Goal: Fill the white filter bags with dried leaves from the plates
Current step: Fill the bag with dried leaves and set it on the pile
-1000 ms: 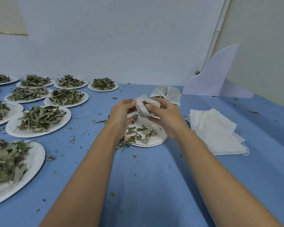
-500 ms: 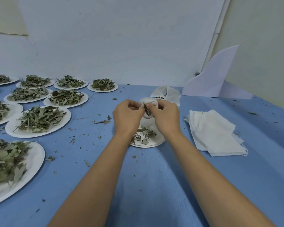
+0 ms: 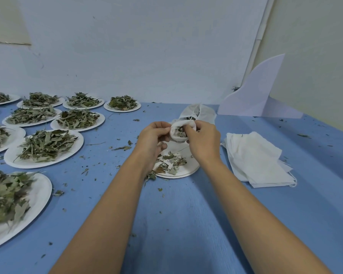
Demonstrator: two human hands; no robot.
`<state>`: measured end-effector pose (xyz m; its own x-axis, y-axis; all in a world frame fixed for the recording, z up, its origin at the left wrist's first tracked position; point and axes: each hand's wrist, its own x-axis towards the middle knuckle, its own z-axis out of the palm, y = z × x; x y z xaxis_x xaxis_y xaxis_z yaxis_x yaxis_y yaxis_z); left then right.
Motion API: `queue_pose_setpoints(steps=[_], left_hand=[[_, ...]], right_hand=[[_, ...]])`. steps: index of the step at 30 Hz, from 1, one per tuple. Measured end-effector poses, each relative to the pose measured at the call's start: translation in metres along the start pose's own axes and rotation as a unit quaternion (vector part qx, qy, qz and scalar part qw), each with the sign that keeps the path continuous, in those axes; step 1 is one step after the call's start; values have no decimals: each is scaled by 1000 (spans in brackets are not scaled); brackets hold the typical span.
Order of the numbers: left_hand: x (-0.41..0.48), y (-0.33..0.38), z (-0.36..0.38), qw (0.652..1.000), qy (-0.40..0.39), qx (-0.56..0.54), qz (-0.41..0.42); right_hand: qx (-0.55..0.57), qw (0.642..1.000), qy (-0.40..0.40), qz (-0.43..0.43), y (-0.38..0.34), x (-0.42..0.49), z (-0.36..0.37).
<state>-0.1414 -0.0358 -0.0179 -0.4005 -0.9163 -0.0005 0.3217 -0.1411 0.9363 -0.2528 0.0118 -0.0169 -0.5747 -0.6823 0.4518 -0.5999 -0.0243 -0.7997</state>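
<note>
My left hand [image 3: 152, 139] and right hand [image 3: 204, 143] pinch a white filter bag [image 3: 173, 136] by opposite rim sides, each grip closed on cloth, spreading its mouth above the plate [image 3: 178, 175] mid-surface so spilled leaves [image 3: 179, 133] land there.

filter bag [image 3: 174, 136]: mouth now pulled open, leaves [image 3: 180, 133] show inside | left hand [image 3: 152, 139] and right hand [image 3: 203, 143]: moved a bit apart

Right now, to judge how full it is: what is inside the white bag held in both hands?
Dried leaves show in the mouth of the filter bag, pinched at its rim by the left hand and right hand. The cloth hides how deep they go.
</note>
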Motion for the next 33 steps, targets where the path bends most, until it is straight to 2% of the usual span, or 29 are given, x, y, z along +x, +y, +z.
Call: queue_pose_setpoints(steps=[4, 6, 11, 13, 17, 19, 22, 25, 31, 33], left_hand=[[-3, 2, -1, 999, 15, 16, 26], [-4, 3, 0, 996, 26, 68, 52], [-8, -2, 1, 952, 46, 229, 200], [-7, -7, -1, 906, 62, 324, 267], [-7, -12, -4, 761, 105, 518, 377], [-7, -13, -3, 706, 112, 556, 423], [-8, -13, -5, 648, 104, 581, 482], [-8, -11, -5, 609, 92, 606, 503], [-8, -13, -5, 565, 141, 661, 473], [-8, -13, -5, 562, 150, 665, 469]], right_hand=[[-9, 1000, 0, -13, -3, 0, 3], [-8, 1000, 4, -14, -3, -1, 3], [-16, 1000, 10, -6, -2, -1, 3], [-27, 1000, 15, -4, -1, 0, 4], [-40, 999, -1, -14, -1, -1, 5], [-62, 998, -3, -23, -1, -2, 6], [-80, 996, -5, -28, -2, -2, 7], [-80, 996, -3, -26, -2, -2, 7], [-97, 993, -10, -58, -1, -4, 9], [-115, 990, -15, -74, 0, -5, 11]])
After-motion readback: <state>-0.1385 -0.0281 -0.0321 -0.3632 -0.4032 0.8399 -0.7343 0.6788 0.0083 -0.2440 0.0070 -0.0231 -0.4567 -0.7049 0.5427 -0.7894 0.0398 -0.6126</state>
